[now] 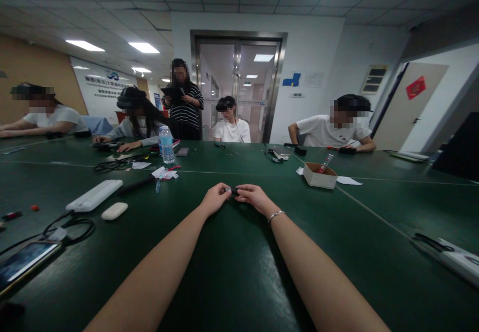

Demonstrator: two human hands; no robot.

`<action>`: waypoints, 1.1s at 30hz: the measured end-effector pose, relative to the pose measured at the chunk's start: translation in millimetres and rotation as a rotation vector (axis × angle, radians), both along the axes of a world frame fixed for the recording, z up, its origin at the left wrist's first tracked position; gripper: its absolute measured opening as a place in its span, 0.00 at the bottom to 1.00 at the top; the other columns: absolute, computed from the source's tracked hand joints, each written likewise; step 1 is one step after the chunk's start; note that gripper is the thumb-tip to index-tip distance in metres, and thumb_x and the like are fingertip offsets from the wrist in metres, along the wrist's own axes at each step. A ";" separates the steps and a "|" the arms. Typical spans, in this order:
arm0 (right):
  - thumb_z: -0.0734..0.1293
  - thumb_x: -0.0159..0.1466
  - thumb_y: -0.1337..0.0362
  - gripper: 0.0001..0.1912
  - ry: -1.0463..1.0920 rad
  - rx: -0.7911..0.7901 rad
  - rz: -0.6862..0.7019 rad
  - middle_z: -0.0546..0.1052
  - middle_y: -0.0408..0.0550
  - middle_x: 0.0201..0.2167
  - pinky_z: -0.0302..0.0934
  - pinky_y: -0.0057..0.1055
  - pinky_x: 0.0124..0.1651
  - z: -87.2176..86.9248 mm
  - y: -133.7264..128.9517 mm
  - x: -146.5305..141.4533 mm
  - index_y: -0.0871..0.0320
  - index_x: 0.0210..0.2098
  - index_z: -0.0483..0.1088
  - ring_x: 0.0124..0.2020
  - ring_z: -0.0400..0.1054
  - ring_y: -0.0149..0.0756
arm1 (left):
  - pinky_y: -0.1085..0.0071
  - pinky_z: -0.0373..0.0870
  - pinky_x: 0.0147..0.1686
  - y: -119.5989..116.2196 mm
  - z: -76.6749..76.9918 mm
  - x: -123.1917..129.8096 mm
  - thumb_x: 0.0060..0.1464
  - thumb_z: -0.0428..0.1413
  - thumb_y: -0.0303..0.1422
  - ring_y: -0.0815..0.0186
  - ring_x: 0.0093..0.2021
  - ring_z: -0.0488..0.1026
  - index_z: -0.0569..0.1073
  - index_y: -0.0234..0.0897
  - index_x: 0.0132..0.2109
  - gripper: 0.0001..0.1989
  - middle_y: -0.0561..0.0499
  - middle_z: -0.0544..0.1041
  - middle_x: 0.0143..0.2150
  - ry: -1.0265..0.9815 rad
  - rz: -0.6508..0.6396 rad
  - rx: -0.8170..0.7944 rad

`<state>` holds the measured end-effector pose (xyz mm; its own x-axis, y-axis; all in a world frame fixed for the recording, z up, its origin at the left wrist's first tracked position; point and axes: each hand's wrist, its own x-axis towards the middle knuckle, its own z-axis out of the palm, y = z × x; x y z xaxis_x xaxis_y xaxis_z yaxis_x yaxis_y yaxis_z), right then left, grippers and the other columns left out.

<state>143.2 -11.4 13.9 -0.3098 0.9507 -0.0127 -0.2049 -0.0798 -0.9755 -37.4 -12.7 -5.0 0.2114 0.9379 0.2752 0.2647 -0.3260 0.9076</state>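
Item 1. Small dark piece [235,191] with a bright, metal-looking end; left of the open cardboard box [320,179] and a little nearer the wearer, at the green table [232,262]. Whether it touches the tabletop I cannot tell from here.

Item 2. Left hand [216,198], left of the box: fingers pinched narrow on the bright end.

Item 3. Right hand [256,197], silver bracelet [276,216] at the wrist; between the left hand and the box, fingers drawn close about the dark end.

Condition of the work. Under way, I judge, and not finished. Done: the piece is taken up, both hands on it. Left: unclear; the fingers cover most of it, so whether the bright end is a separate part, seated or loose, I cannot tell.

Containers. The box, open-topped: one slim clear tube [327,164], showing some red, leans up past the rim; the box's floor is out of sight. Plastic bottle [166,145], blue label, upright, well left of the box and farther back; fill level uncertain. Rounded white case [114,211], apparently closed, far left of the box and nearer the wearer; contents, if any, hidden.

Sundries. Paper slip [350,180], just right of the box.
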 end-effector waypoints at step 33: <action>0.68 0.55 0.78 0.12 -0.009 0.052 0.124 0.75 0.50 0.33 0.70 0.25 0.39 4.9 -4.0 3.6 0.65 0.39 0.69 0.33 0.73 0.32 | 0.68 0.61 0.35 -9.6 14.8 -0.1 0.52 0.41 0.52 0.63 0.34 0.67 0.72 0.35 0.26 0.27 0.47 0.71 0.34 0.287 0.171 0.065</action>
